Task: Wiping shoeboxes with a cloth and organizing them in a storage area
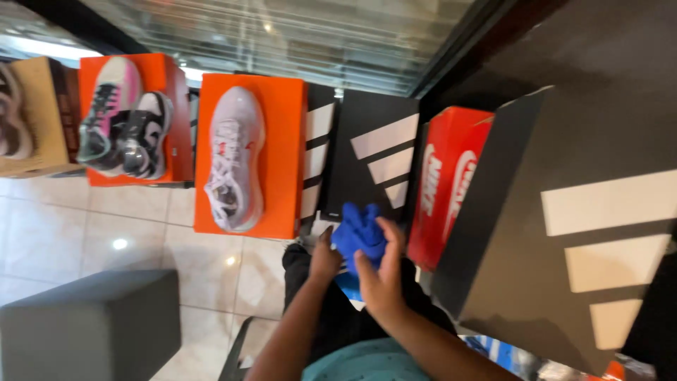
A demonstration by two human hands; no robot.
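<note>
1. A grey block (92, 324) sits at the lower left on the tiled floor (42, 233); the bottom edge of the picture cuts it off, so what it is stays unclear.
2. At the far left a tan box (42, 116) carries a shoe that the picture's edge slices through.
3. Next to it, an orange box (166, 106) bears a pair of pink, black and white sneakers (123, 120), lying across its lid.
4. A second orange box (278, 155) holds one white sneaker (235, 159), lengthwise along its left side.
5. Black boxes with white stripes (374, 159) stand behind the hands; their lower edges are hidden by the hands and the cloth.
6. The left hand (324, 259) touches the left side of a bunched blue cloth (360, 233); its fingers are bent, but blur hides how they grip.
7. The right hand (381, 271) pinches that cloth from the right, thumb up, fingers curled around the folds. The cloth is held above the person's dark lap, in front of the striped boxes.
8. A red box (451, 183) stands on edge just right of the hands.
9. A large black box lid (564, 233) fills the right side, cut off by the edge.
</note>
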